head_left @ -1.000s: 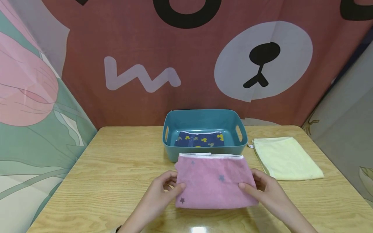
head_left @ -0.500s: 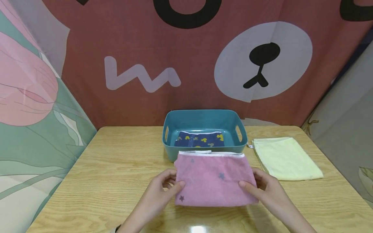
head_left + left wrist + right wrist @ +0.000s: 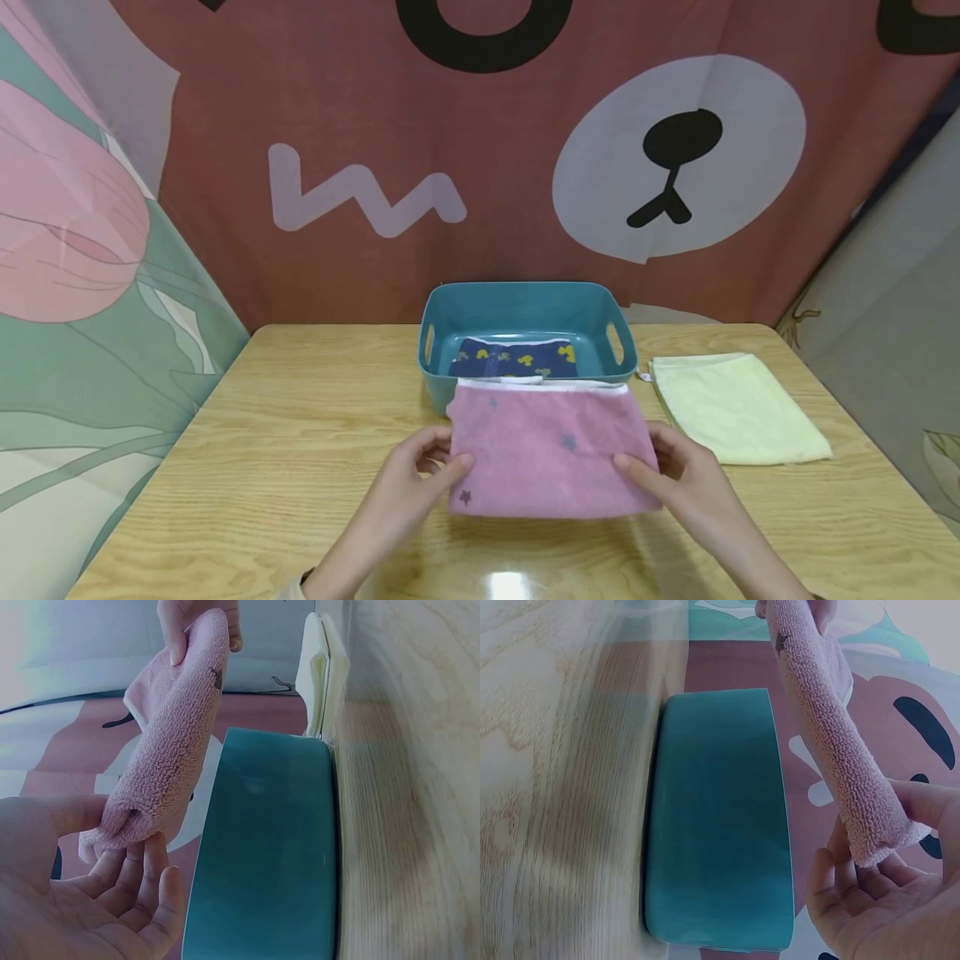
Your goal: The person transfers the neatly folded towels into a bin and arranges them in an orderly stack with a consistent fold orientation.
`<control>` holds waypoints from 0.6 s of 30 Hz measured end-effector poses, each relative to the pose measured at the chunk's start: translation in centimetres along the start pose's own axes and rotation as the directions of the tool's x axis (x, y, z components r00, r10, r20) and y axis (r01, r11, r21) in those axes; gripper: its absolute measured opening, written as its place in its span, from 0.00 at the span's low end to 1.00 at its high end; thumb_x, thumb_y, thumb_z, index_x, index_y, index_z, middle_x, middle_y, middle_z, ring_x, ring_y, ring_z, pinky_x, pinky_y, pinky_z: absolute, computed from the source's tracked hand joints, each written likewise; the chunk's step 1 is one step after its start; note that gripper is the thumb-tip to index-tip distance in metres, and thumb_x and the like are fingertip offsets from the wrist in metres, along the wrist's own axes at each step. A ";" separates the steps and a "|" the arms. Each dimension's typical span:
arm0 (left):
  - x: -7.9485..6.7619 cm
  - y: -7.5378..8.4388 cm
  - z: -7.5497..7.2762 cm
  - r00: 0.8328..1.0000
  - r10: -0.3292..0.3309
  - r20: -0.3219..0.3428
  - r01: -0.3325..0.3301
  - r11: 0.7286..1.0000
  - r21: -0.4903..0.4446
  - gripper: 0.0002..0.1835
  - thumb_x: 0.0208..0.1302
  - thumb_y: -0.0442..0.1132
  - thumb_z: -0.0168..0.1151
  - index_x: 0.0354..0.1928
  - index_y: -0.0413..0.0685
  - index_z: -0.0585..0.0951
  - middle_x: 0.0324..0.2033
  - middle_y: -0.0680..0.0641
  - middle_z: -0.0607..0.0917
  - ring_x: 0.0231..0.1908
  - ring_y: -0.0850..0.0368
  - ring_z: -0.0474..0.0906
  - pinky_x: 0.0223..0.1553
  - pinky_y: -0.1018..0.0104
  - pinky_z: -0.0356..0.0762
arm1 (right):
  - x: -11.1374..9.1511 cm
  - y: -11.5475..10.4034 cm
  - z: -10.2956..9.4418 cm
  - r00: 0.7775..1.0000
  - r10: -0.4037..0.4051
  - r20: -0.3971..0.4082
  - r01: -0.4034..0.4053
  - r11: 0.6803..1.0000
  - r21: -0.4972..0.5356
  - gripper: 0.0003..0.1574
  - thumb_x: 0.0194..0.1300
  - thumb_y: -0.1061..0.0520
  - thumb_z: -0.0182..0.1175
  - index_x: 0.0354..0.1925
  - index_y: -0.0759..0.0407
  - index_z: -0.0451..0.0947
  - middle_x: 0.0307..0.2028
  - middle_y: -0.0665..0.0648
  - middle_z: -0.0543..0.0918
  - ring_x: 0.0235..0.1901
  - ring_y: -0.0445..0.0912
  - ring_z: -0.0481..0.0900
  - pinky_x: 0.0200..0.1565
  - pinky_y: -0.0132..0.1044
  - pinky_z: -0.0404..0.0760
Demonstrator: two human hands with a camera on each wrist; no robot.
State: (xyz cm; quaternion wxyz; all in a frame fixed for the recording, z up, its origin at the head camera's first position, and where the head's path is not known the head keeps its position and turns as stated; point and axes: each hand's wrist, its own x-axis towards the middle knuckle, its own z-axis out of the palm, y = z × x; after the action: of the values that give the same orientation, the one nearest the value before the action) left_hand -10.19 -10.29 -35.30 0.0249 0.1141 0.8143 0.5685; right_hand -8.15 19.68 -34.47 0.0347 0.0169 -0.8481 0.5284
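A folded pink towel (image 3: 551, 454) with grey stars and a white edge hangs above the table, in front of the teal basket (image 3: 525, 300). My left hand (image 3: 412, 479) pinches its left end, thumb in front and fingers behind. At the other end my right hand (image 3: 686, 479) holds it the same way. Both wrist views show the towel (image 3: 169, 735) as a thick terry fold raised off the wood, with the basket's side (image 3: 720, 825) beyond it. Inside the basket lies a folded navy cloth (image 3: 517, 358) with yellow figures; its lower part is hidden.
To the right of the basket a folded pale yellow towel (image 3: 738, 408) lies on the wooden table (image 3: 300, 417). Behind the table hangs a reddish-brown curtain (image 3: 337, 275) with a bear print. A floral curtain (image 3: 112, 375) borders the left side.
Both hands have lifted the pink towel slightly and carried it toward the basket; its upper edge now overlaps the basket's front rim in the head view. The basket and yellow towel stay put.
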 end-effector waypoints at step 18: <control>1.5 0.0 -0.2 0.999 -0.018 -0.036 0.016 0.998 -0.058 0.13 0.58 0.40 0.64 0.45 0.44 0.80 0.33 0.49 0.80 0.36 0.56 0.75 0.40 0.67 0.75 | 1.3 0.1 0.2 0.999 -0.033 -0.025 0.033 0.999 0.016 0.24 0.59 0.51 0.64 0.50 0.63 0.74 0.41 0.59 0.81 0.38 0.42 0.79 0.37 0.33 0.80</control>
State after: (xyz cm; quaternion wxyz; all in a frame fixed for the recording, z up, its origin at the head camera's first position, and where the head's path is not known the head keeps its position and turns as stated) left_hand -11.67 -10.12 -35.13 0.0183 0.0959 0.7989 0.5935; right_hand -9.47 19.55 -34.50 0.0536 0.0247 -0.8429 0.5348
